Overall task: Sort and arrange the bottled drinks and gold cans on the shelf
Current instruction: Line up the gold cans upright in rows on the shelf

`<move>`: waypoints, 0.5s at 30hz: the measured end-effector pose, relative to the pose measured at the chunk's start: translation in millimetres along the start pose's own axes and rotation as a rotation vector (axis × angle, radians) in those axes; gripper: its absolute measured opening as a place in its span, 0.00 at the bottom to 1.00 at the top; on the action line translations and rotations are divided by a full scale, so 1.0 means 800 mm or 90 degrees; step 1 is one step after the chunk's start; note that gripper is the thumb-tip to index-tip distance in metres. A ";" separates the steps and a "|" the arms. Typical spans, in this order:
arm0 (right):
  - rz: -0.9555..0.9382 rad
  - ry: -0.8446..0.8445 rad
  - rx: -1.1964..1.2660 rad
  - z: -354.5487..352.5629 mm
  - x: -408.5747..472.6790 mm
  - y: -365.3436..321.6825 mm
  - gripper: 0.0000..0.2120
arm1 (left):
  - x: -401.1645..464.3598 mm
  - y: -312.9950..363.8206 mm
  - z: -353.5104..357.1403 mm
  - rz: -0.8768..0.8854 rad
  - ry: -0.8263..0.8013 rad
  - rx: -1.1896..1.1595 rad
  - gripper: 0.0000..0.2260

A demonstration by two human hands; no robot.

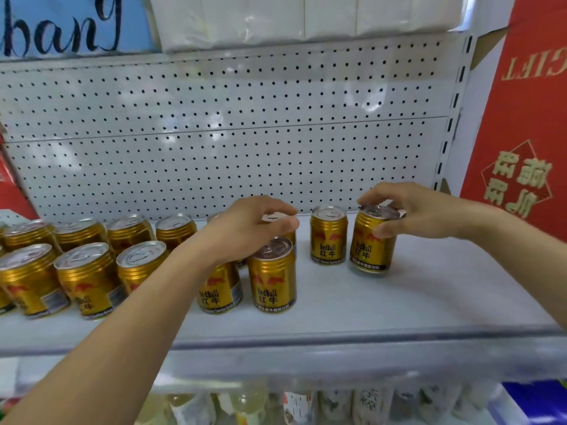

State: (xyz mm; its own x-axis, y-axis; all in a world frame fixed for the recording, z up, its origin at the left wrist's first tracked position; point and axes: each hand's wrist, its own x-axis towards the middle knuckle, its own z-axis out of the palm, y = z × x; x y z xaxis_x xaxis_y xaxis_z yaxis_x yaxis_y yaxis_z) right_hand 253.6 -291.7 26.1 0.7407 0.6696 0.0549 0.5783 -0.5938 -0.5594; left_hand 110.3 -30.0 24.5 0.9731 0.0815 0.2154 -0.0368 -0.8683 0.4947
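The gold cans (92, 265) stand bunched in two rough rows at the lower left of the frame, while the right half of the shelf (429, 302) lies bare, so the person seems to be spreading the stock rightward into tidy rows. The right hand (411, 210), right of centre, pinches the rim of the end can (372, 243) from above, thumb on its front, the can upright and apparently resting on the shelf. The left hand (254, 225), mid-frame, arches palm-down over a rear can (276, 217), fingers curled on its lid; whether it truly grips is hard to tell. Bottled drinks (306, 406) show blurred along the bottom edge.
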 end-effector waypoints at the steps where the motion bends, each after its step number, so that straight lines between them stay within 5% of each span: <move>1: -0.009 -0.004 -0.003 0.004 -0.009 -0.009 0.22 | -0.006 0.002 0.000 0.017 0.001 -0.010 0.17; 15: -0.052 -0.026 0.010 0.059 -0.056 -0.059 0.22 | -0.048 -0.009 0.014 0.106 -0.050 0.175 0.30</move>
State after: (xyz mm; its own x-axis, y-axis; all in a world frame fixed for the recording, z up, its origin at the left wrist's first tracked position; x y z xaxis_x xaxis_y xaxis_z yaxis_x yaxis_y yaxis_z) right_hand 177.3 -272.6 11.3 0.6764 0.7335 0.0667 0.6304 -0.5297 -0.5674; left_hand 75.8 -32.4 3.7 0.9738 -0.1006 0.2037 -0.1440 -0.9669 0.2107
